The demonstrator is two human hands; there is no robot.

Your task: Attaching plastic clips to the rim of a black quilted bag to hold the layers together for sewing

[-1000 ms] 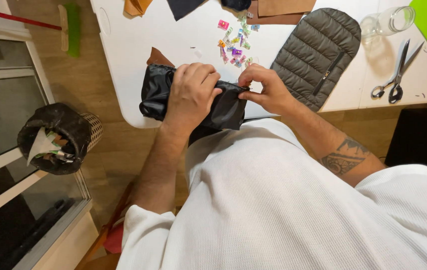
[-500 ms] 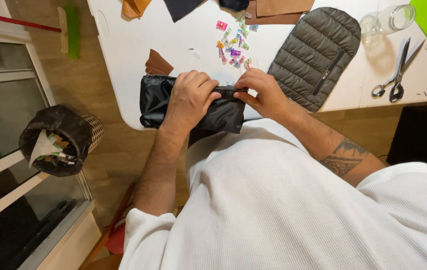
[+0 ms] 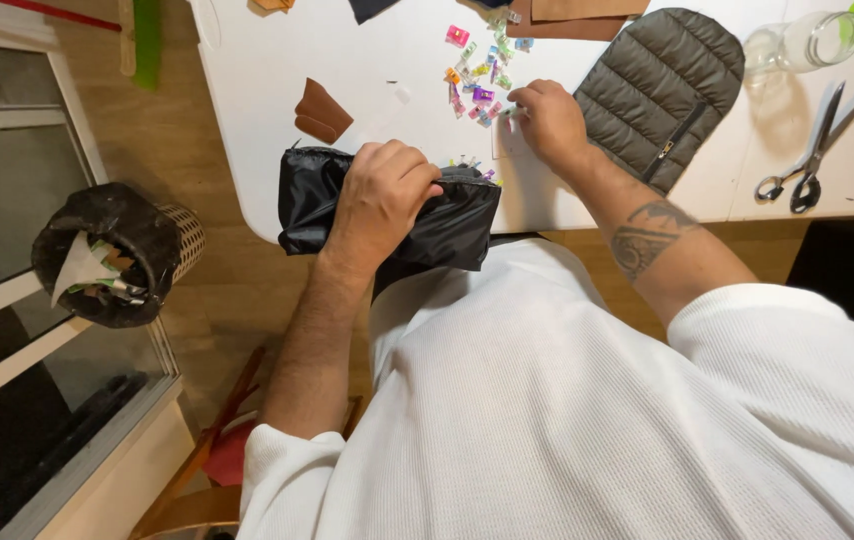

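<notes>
My left hand (image 3: pixel 382 197) grips a folded piece of shiny black fabric (image 3: pixel 452 225) at the near edge of the white table (image 3: pixel 367 60); small coloured clips line the fabric's top edge. My right hand (image 3: pixel 545 120) rests on the table beyond it, fingertips at a scatter of small coloured sewing clips (image 3: pixel 477 75). Whether a clip is pinched between those fingers is too small to tell. A grey quilted fabric panel (image 3: pixel 659 90) with a zipper lies just right of that hand.
Scissors (image 3: pixel 809 150) and a glass jar (image 3: pixel 807 42) lie at the table's right. Brown leather scraps (image 3: pixel 320 110) sit near the left corner. A bin lined with a black bag (image 3: pixel 112 250) stands on the wooden floor at left, beside a glass door.
My right hand has let go of the black fabric and moved up and right to the pile of clips. The left hand still holds the fabric.
</notes>
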